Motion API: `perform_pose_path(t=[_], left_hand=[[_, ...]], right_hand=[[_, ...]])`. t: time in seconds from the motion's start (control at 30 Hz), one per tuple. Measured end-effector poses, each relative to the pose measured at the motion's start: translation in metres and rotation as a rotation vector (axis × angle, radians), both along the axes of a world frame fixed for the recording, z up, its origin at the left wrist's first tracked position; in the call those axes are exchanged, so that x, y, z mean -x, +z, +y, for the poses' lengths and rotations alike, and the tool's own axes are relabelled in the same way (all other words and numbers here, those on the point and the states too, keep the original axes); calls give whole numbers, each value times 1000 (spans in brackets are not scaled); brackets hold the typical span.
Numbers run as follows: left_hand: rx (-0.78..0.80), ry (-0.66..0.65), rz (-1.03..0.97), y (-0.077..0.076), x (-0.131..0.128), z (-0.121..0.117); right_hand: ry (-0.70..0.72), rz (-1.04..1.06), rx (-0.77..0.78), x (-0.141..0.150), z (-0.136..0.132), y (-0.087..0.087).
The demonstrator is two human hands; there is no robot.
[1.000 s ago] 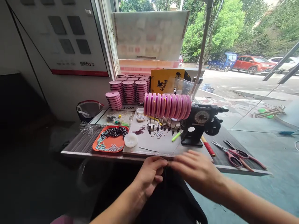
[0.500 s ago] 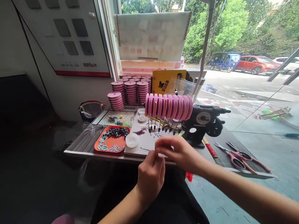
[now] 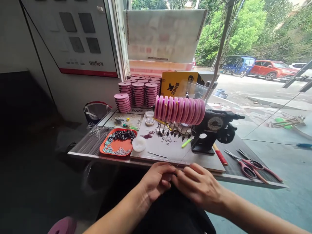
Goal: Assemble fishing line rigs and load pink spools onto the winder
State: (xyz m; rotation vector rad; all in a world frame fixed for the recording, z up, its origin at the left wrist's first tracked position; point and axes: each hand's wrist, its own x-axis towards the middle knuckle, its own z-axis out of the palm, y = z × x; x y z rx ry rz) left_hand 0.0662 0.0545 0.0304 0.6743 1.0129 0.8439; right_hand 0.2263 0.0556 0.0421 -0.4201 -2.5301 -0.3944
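My left hand (image 3: 158, 178) and my right hand (image 3: 198, 183) meet over my lap, just in front of the table edge. The fingertips of both are pinched together on a thin line (image 3: 183, 158), which rises faintly from them toward the winding machine. Whatever else sits between the fingertips is too small to make out. Behind the hands, a board (image 3: 156, 159) carries a thin metal rod (image 3: 157, 155), a lime-green stick (image 3: 186, 143) and small white beads (image 3: 168, 139). Pink foam spools (image 3: 180, 110) fill the shaft of the black machine (image 3: 213, 125), with small black pieces hanging below.
An orange tray (image 3: 104, 152) of black and turquoise pieces lies left, near a round white dish (image 3: 139, 144). Stacked pink spools (image 3: 138, 94) and a yellow box (image 3: 175, 85) stand behind. Scissors (image 3: 246, 164) and a red-wrapped handle (image 3: 220, 155) lie right.
My right hand has come down from above the left, and the two now sit side by side at the fingertips. The left has turned its palm inward. The view has shifted slightly.
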Motion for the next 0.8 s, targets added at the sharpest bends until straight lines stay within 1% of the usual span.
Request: perform_pose_path(t=[0.03,0.07,0.1,0.17,0.2,0.23,0.3,0.37,0.4,0.47,0.53,0.57,0.6,0.63,0.67,0.7,0.73,0.77,0.8], left_hand=[[-8,-9,11,1,0,1],[-13,-13,19,1,0,1],[-21,-10,32,1,-1,0],[-63,25,76,-1,-2,-3],[-148,55,149,-3,-3,-5],[-283,89,264,-6,-3,-6],[-670,181,595,-12,-2,-10],[-1065,280,945,-20,0,-12],[-1198,328,1072,-23,1,-12],[-1376,385,1237,-27,3,-12],[-1443,354,1271,-27,5,-12],[-1427,319,1235,-25,5,-12],[-1372,288,1164,-22,4,-12],[-1265,267,1056,-19,4,-12],[-1099,257,905,-16,3,-11],[-869,249,694,-12,3,-11],[-607,230,453,-9,2,-9],[-351,201,216,-7,2,-8],[-136,162,16,-5,2,-6]], right_hand=[[-3,-13,-41,1,-3,-6],[-2,-15,-48,3,-5,-10],[3,-23,-15,6,-7,-11],[50,-29,146,12,-11,-7],[85,-4,261,14,-12,-2],[113,48,393,17,-11,5],[111,222,677,24,-2,20],[52,387,961,34,17,32],[27,433,1094,40,29,36],[7,448,1285,52,53,38],[11,391,1349,60,69,36],[15,357,1352,61,71,34],[14,340,1350,59,70,33],[-5,334,1321,54,65,32],[-40,339,1235,47,56,30],[-71,342,1114,38,46,28],[-111,308,885,29,34,26],[-107,249,630,21,23,23],[-69,155,404,14,13,18]])
